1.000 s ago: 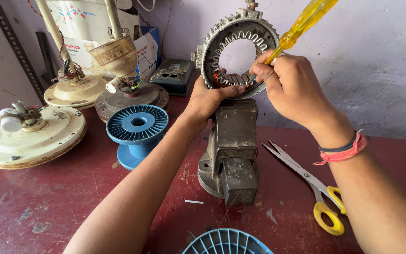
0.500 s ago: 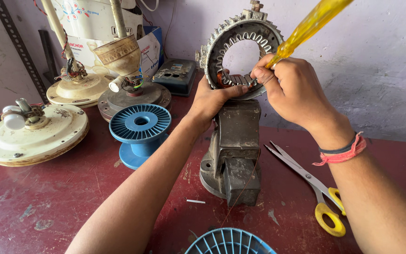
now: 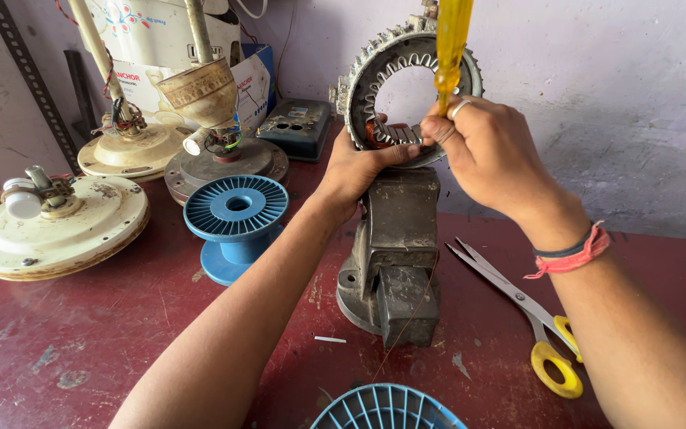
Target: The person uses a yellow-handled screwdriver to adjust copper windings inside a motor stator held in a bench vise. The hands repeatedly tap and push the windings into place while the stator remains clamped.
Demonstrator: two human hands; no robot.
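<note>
- Metal ring [image 3: 375, 63] with teeth inside stands up on its edge in the grey vise [image 3: 395, 254] on the red table [image 3: 81, 349]. The vise squeezes it, so I think it stays put while both hands work.
- Left hand [image 3: 355, 171] is wrapped around the bottom of the ring, thumb lying along the teeth, likely to steady it.
- Right hand [image 3: 490, 155] is closed around a yellow screwdriver [image 3: 452, 40]. The handle points up and the tip goes down to the teeth, hidden behind the fingers.
- A thin copper wire [image 3: 414, 310] hangs down in front of the vise.
- Yellow-handled scissors [image 3: 522, 306] lie near the right arm, easy to grab.
- A blue spool [image 3: 236, 214] sits left of the vise, and another blue spool [image 3: 387, 409] peeks in at the bottom edge.
- Cream fan motors [image 3: 57, 226] rest at the left.
- At the back stand a white box [image 3: 144, 48] with red letters and a blue box [image 3: 260, 71].
</note>
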